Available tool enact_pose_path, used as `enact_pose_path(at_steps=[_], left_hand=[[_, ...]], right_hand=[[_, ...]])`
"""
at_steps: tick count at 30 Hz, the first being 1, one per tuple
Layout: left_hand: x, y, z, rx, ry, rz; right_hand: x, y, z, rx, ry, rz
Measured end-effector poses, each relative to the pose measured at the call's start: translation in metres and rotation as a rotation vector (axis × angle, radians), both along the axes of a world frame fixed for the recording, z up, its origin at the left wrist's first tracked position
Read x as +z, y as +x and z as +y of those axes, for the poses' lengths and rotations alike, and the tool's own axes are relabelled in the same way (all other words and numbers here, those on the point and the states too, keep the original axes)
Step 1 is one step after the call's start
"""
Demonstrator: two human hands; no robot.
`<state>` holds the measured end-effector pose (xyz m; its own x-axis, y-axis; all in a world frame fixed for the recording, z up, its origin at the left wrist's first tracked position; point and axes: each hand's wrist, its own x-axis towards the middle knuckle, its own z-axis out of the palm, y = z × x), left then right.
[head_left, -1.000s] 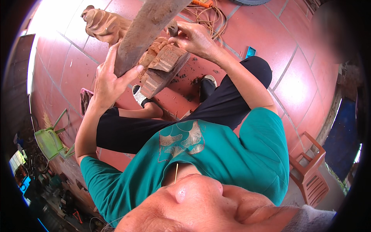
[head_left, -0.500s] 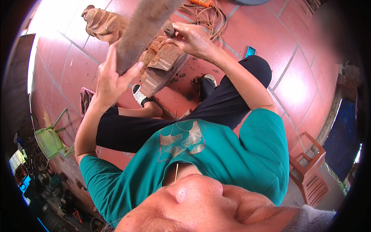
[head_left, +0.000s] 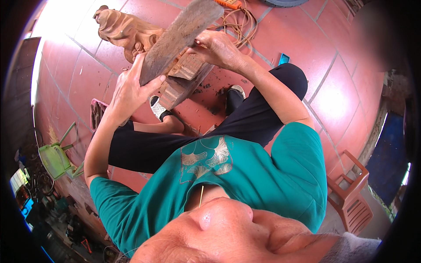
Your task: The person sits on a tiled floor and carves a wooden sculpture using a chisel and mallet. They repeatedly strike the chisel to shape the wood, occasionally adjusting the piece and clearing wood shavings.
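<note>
I sit on a red tiled floor [head_left: 333, 87] with a long, dark wooden plank [head_left: 184, 33] raised in front of me. My left hand [head_left: 129, 90] grips its lower end, thumb across the face. A carved brown wooden block [head_left: 184, 79] lies just under the plank, resting toward my feet. My right hand [head_left: 217, 48] is at the plank's right edge above the block, fingers pinched shut on something small that I cannot make out. My legs in black trousers [head_left: 245, 122] are folded below.
A carved wooden figure [head_left: 125, 30] stands beyond the plank. A coil of orange cable [head_left: 241, 22] and a blue phone [head_left: 283, 58] lie on the tiles. A brown plastic chair [head_left: 351, 197] is at the right, a green chair [head_left: 55, 158] at the left.
The plank and my left hand have shifted slightly to the right. My right hand has made a small movement along the plank's edge.
</note>
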<state>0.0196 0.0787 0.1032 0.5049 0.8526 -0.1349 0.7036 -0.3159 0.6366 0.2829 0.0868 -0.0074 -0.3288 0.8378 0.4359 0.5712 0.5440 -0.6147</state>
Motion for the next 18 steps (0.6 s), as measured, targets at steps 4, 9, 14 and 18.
enact_pose_path(at_steps=[4, 9, 14, 18], left_hand=[[0.005, 0.000, -0.002, 0.000, -0.001, -0.051], [0.016, -0.004, -0.005, 0.030, 0.075, -0.236], [0.020, -0.004, -0.003, 0.028, 0.024, -0.195], [0.012, -0.006, -0.002, -0.014, 0.088, -0.192]], right_hand=[[-0.002, -0.002, -0.003, -0.011, 0.005, 0.018], [-0.003, 0.009, 0.006, -0.069, -0.099, 0.074], [-0.001, 0.012, 0.008, -0.068, -0.027, 0.145], [0.015, 0.014, 0.009, -0.126, -0.189, 0.256]])
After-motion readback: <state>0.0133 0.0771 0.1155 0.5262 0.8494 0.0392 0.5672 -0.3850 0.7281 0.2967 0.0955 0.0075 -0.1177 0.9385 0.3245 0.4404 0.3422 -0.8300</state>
